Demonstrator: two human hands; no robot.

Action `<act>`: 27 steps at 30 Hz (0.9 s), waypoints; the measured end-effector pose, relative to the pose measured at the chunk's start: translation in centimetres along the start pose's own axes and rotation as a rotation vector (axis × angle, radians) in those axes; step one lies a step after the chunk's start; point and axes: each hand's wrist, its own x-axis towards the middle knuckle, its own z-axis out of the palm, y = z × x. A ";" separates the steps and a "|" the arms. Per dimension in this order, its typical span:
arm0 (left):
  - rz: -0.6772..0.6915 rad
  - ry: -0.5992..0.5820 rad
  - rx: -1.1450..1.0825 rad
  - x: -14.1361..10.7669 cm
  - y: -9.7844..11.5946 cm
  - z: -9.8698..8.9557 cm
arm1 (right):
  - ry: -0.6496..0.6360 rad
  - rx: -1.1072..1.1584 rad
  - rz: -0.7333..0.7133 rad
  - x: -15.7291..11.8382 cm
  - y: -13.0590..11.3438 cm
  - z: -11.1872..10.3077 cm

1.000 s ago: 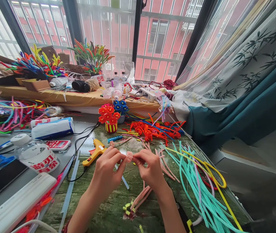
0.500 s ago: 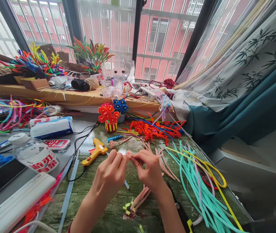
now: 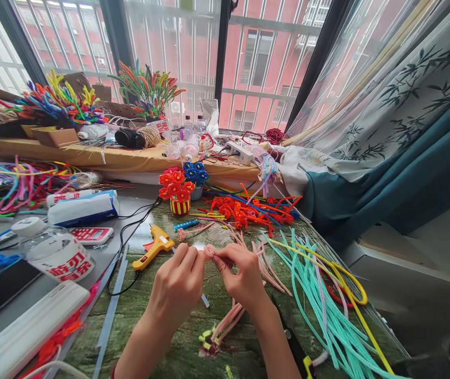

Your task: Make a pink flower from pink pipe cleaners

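The left hand (image 3: pixel 181 276) and right hand (image 3: pixel 243 271) pinched a pink curl (image 3: pixel 209 252) from either side, above the green table (image 3: pixel 185 339). A glue gun (image 3: pixel 154 248) lay near the left hand; pink stems (image 3: pixel 266 267) lay beside the right.

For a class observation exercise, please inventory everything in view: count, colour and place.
Table: one, green, foreground
Fuzzy piece: one, pink, centre
Cut stems: several, pink, on the table
Glue gun: one, yellow, centre-left
Flower bunches: two, red and blue, table's far side
Twisted stems: one pile, red, right of the bunches
Mint strands: many, mint green, table's right side
Calculator: one, red and white, left
Bottle: one, clear, white label, left
Long bar: one, white, bottom left
Fuzzy bunches: two, multicoloured, on the sill
Window: one, dark-framed, back
Curtains: several layers, teal and white, right
Smaller clutter: uncounted, mixed, throughout
Left hand: one, bare, gripping the fuzzy piece
Right hand: one, bare, pinching the fuzzy piece
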 end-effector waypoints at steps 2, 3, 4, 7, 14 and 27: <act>-0.134 0.010 -0.153 -0.1 -0.3 0.1 | 0.006 0.037 0.032 0.1 0.2 -0.2; -0.206 0.014 -0.244 -0.1 -0.5 0.1 | 0.008 0.066 0.052 0.1 0.2 -0.3; -0.274 0.013 -0.338 -0.1 -0.7 0.1 | 0.006 0.098 0.073 0.1 0.3 -0.4; -0.419 -0.039 -0.582 0.0 -1.5 -0.2 | 0.001 0.183 0.126 0.2 0.3 -0.8; -0.468 -0.207 -0.871 0.3 -1.7 -0.9 | -0.018 0.251 0.151 0.3 0.1 -1.2; -0.456 -0.180 -0.871 0.4 -1.2 -0.7 | -0.071 0.176 0.125 0.3 0.3 -0.9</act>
